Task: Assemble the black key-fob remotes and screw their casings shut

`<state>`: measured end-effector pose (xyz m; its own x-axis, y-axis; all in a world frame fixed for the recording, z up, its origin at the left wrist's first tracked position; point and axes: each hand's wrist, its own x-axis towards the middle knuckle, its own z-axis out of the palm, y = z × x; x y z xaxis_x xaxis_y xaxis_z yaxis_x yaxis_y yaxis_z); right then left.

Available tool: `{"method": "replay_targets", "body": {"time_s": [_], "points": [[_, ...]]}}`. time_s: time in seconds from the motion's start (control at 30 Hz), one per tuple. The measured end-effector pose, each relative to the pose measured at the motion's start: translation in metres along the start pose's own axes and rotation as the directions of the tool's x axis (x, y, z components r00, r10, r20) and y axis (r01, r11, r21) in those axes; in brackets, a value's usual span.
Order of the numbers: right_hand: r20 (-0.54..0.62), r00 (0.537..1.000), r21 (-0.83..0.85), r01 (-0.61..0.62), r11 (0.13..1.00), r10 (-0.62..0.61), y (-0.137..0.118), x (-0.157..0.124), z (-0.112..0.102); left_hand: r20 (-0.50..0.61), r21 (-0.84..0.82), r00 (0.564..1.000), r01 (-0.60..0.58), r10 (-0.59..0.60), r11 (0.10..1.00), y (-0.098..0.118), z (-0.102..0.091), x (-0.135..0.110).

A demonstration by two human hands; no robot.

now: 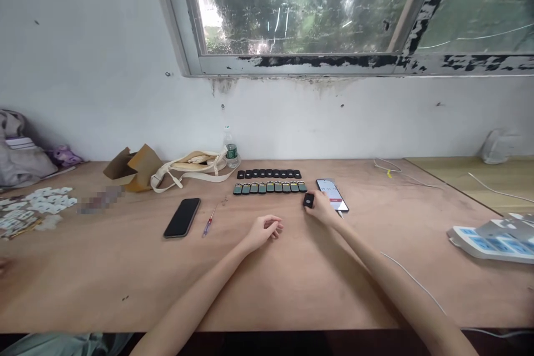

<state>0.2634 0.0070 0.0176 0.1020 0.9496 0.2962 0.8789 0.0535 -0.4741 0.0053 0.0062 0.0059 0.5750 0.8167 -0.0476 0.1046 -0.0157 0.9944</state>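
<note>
My right hand (321,208) pinches a small black piece (308,200) at the fingertips, just in front of the row of devices. Beside that hand lies a smartphone (332,194) with its screen lit, its lower end partly behind my fingers. My left hand (265,232) rests on the wooden desk (267,289) with its fingers curled, holding nothing. Ahead of it runs a row of several small dark devices with green faces (270,188). Behind them is a row of several black pieces (268,174). A small screwdriver (211,220) and a black smartphone (182,217) lie to the left.
A water bottle (231,149), canvas tote bag (189,167) and brown paper bag (136,167) stand along the wall. White paper pieces (35,208) lie at far left. A white power strip (492,242) and a white cable (411,281) lie to the right.
</note>
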Motion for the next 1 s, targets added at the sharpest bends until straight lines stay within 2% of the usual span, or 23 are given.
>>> {"method": "replay_targets", "body": {"time_s": [0.17, 0.4, 0.57, 0.8, 1.0], "points": [[0.072, 0.996, -0.02, -0.042, 0.999, 0.043, 0.031, 0.048, -0.019, 0.004, -0.005, 1.0, 0.004, -0.004, 1.0, -0.001, 0.0, 0.0], [0.235, 0.972, 0.035, -0.007, 0.999, -0.001, 0.049, 0.085, -0.027, 0.023, -0.033, 1.0, 0.007, -0.007, 0.999, -0.004, 0.0, 0.001], [0.242, 0.97, 0.054, -0.009, 0.999, -0.005, 0.04, 0.121, -0.016, 0.023, -0.038, 0.999, 0.042, -0.041, 0.998, -0.004, 0.0, 0.001], [0.338, 0.941, 0.058, -0.006, 0.998, -0.014, 0.033, 0.17, 0.004, 0.033, -0.045, 0.998, 0.058, -0.057, 0.997, -0.008, -0.001, 0.001], [0.377, 0.926, 0.123, -0.028, 0.992, -0.021, 0.044, 0.179, 0.011, 0.058, -0.06, 0.996, 0.067, -0.063, 0.996, -0.009, -0.003, 0.001]]}}
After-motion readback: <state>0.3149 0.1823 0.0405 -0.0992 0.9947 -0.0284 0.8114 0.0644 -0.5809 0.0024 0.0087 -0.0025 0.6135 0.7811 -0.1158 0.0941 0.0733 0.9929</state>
